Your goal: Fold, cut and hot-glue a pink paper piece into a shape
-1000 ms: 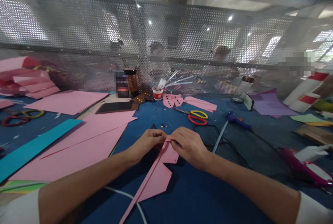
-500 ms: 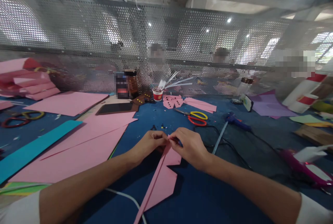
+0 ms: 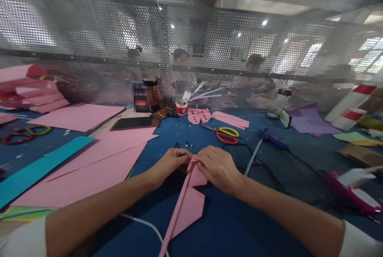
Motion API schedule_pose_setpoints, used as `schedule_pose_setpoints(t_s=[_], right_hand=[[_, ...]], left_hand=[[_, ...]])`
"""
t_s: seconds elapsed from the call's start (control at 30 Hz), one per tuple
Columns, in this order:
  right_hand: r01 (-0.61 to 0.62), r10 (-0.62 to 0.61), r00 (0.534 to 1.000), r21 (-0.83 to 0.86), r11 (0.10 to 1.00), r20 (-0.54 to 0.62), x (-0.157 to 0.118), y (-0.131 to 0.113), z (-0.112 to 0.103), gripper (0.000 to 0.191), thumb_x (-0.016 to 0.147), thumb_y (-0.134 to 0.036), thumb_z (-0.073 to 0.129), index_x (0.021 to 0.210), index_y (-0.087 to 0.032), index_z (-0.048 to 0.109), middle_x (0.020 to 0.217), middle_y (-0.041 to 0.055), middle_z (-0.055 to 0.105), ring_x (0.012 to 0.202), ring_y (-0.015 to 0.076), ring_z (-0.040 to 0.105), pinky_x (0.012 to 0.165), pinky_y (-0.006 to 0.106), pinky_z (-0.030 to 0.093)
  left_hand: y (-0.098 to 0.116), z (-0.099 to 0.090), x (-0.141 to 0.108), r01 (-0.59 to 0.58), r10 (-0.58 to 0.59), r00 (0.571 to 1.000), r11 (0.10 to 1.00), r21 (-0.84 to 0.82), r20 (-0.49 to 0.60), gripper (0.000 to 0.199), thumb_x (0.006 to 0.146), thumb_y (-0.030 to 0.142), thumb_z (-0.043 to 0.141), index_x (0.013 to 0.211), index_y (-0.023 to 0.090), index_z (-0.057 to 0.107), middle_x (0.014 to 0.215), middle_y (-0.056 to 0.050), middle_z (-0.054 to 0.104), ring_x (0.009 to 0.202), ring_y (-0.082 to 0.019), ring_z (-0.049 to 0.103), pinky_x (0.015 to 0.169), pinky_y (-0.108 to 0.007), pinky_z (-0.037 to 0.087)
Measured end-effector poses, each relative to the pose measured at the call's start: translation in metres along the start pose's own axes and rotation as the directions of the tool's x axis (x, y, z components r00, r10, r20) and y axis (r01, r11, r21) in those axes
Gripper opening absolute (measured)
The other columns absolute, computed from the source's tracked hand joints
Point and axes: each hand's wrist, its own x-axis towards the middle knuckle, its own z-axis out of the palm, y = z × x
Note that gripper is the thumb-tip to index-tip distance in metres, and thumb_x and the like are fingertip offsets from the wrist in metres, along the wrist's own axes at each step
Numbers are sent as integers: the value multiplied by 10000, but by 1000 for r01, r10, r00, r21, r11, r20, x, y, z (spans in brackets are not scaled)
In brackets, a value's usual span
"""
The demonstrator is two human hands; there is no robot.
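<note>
A pink paper strip point(image 3: 190, 205) with a notched right side and a narrow fold along its left edge runs from the bottom of the view up to both hands. My left hand point(image 3: 171, 166) pinches its far end from the left, fingertips partly hidden behind the paper. From the right, my right hand point(image 3: 220, 168) is closed on the same end, thumb and fingers pressed together on it. Just beyond the hands lie scissors point(image 3: 229, 135) with yellow and red handles. To the right is a blue glue gun point(image 3: 273, 139) with a clear glue stick in it.
Pink sheets point(image 3: 98, 169) and a teal strip point(image 3: 44, 171) cover the left side. A red-and-white cup point(image 3: 181, 108), dotted pink pieces point(image 3: 199, 116) and a dark jar point(image 3: 152, 95) stand or lie along the perforated metal screen point(image 3: 209, 38). People are behind it. Cables cross the right side.
My right hand's fingers have closed further over the paper's far end, which now shows a small fold between the hands. The strip's near end has shifted slightly right.
</note>
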Motion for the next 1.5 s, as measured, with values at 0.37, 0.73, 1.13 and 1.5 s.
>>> schedule_pose_setpoints(t_s=[0.37,0.73,1.13,1.5], right_hand=[[21,-19,999,-48,999,34,-2,2,-2,200,997,-190,471,1090,-154,644,954,70,690,881,205,588,772,347,436],[-275,270,961,351,895,64,2,1,-3,177,974,-259,534,1034,-203,690,963,54,706,923,183,634,840,313,477],[-619,477,779,618,485,407,12,6,-4,185,909,-298,587,866,-165,708,845,24,723,789,158,643,710,266,463],[-643,503,733,708,292,458,12,11,2,154,818,-297,659,794,-149,691,772,19,691,711,139,607,665,249,460]], left_hand=[[-3,-6,2,26,-24,999,999,-38,41,232,772,357,700,823,131,716,773,-40,679,720,-158,622,705,-267,500],[-1,-3,0,36,-36,999,999,-3,-1,234,743,336,729,842,127,698,743,-5,641,691,-122,598,710,-246,509],[-3,-1,0,-58,57,998,996,69,12,543,761,264,689,1267,168,516,677,63,595,638,-118,591,658,-243,502],[-8,0,-2,-5,4,1000,999,44,26,327,775,376,718,1013,176,618,733,13,666,656,-151,644,673,-286,536]])
